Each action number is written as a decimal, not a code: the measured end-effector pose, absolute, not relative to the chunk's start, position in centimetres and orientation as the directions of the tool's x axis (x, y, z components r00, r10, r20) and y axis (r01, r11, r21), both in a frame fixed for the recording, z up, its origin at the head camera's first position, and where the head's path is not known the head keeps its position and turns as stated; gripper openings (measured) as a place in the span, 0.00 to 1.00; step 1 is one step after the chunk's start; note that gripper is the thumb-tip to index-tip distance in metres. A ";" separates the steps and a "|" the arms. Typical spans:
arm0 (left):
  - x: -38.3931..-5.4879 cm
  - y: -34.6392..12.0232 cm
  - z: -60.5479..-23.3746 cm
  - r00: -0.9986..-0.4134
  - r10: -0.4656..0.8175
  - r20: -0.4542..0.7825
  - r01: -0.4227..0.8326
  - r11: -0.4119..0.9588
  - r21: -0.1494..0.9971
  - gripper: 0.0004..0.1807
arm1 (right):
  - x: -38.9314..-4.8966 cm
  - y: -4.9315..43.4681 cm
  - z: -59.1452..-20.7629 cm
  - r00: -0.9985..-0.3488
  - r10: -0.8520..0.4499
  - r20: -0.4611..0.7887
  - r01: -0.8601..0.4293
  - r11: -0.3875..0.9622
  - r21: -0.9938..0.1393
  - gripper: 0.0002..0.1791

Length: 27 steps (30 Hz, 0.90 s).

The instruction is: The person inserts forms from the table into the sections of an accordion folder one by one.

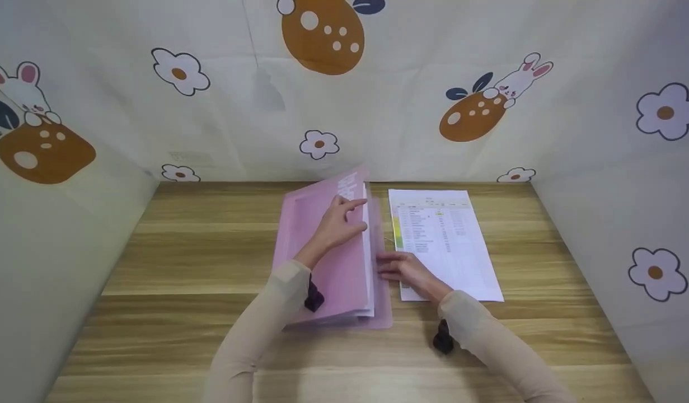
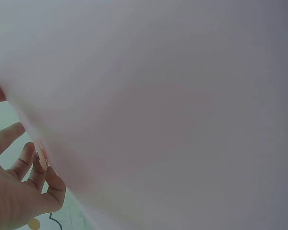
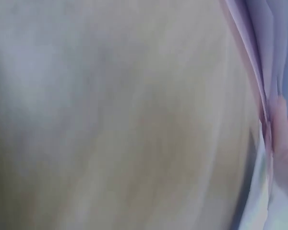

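Observation:
A pink translucent folder [image 1: 327, 268] with white sheets [image 1: 370, 268] inside lies at the middle of the wooden table, its cover tilted up a little along the right side. Over the cover, my left hand [image 1: 336, 224] has its index finger and thumb at the right edge; in the left wrist view its bent fingers hold the edge of a pale pink sheet. My right hand [image 1: 408, 271] pinches the folder's right edge lower down. Near that hand is a printed paper [image 1: 462, 252] with a table on it, lying flat. The right wrist view shows thin pink layers beside the fingers.
Patterned fabric walls [image 1: 238, 123] with rabbits, fruit and flowers enclose the wooden table [image 1: 193, 263] at the back and sides. Dark wrist devices [image 1: 443, 338] hang below both sleeves.

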<state>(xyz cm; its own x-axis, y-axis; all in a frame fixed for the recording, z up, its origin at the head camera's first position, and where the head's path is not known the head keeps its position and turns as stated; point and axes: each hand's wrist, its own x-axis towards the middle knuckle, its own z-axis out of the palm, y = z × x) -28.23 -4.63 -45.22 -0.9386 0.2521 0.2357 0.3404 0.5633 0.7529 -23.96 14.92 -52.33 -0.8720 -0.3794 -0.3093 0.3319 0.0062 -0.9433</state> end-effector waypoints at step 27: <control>-28.1 -4.6 -45.1 -0.951 0.244 0.188 0.297 0.562 0.772 0.30 | -26.5 23.6 -50.4 -0.964 -0.105 -0.244 0.239 0.054 -0.969 0.23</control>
